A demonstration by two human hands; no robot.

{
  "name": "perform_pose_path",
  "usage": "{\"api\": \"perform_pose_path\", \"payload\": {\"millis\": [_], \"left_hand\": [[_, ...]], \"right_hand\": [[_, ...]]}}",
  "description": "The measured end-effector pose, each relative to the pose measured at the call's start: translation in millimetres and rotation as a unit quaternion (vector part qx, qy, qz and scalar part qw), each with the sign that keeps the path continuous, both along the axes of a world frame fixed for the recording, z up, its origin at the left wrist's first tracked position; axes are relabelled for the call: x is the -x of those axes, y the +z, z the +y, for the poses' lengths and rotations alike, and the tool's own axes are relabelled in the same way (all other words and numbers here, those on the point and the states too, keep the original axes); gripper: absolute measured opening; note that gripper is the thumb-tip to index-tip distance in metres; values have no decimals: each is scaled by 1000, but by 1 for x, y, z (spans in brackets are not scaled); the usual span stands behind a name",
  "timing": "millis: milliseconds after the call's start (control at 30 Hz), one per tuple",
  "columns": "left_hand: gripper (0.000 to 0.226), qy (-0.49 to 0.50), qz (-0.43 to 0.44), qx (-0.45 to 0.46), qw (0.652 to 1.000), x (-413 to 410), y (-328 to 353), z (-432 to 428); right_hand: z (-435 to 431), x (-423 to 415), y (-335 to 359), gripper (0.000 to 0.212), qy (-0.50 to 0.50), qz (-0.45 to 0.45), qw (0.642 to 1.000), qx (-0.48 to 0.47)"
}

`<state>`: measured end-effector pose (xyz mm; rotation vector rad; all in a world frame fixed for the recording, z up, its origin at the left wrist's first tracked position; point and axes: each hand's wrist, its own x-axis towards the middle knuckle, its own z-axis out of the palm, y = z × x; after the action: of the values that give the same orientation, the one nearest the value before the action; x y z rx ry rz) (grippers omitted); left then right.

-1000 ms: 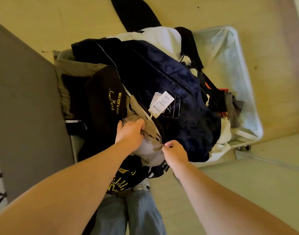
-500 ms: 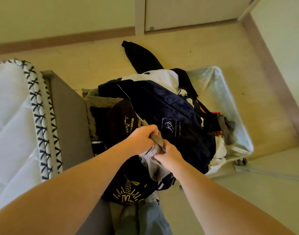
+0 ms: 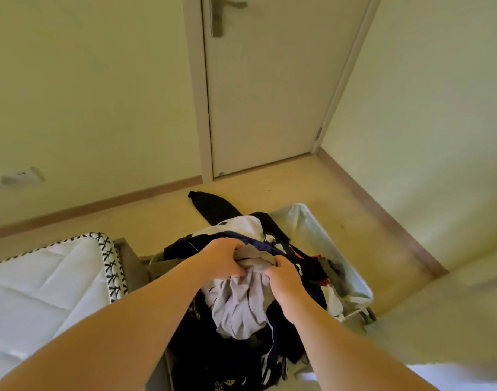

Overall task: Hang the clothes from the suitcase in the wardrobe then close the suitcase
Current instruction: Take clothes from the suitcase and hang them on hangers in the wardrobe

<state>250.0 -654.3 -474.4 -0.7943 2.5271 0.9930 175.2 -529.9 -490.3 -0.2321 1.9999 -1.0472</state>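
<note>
Over the suitcase [image 3: 312,232], the left hand [image 3: 222,259] and right hand [image 3: 284,273] grip a grey cloth [image 3: 241,306] with curled fingers, likely picking it out; next it must go to the wardrobe, which is not seen.

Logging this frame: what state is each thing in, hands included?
suitcase: open, heaped with clothes.
grey garment: bunched, hanging from both hands over the pile.
left hand: grips the grey garment's top edge.
right hand: grips the same edge.
black garment: trailing out of the suitcase onto the floor.
door: closed.
</note>
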Motion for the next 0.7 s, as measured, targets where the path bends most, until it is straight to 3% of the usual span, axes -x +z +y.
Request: {"api": "perform_pose_path", "payload": {"millis": [33, 133, 233, 300, 367, 433, 567, 700], "left_hand": [[5, 3, -3, 12, 1000, 2, 15, 2], [31, 63, 44, 2, 997, 4, 68, 15], [11, 98, 105, -8, 990, 3, 101, 18], [20, 96, 149, 18, 984, 0, 129, 26], [13, 95, 183, 28, 978, -3, 150, 37], [10, 124, 208, 2, 970, -7, 169, 51], [27, 159, 261, -86, 948, -22, 191, 80], [44, 112, 221, -113, 962, -39, 204, 110]], "right_hand": [[1, 0, 14, 24, 0, 13, 1000, 10], [11, -5, 65, 14, -7, 45, 998, 50], [13, -9, 95, 17, -5, 49, 996, 76], [24, -15, 130, 14, -10, 63, 994, 93], [35, -16, 149, 25, -8, 87, 990, 112], [48, -17, 168, 22, -4, 108, 986, 130], [71, -17, 207, 11, -66, 148, 973, 165], [91, -19, 265, 14, -110, 106, 951, 270]]}}
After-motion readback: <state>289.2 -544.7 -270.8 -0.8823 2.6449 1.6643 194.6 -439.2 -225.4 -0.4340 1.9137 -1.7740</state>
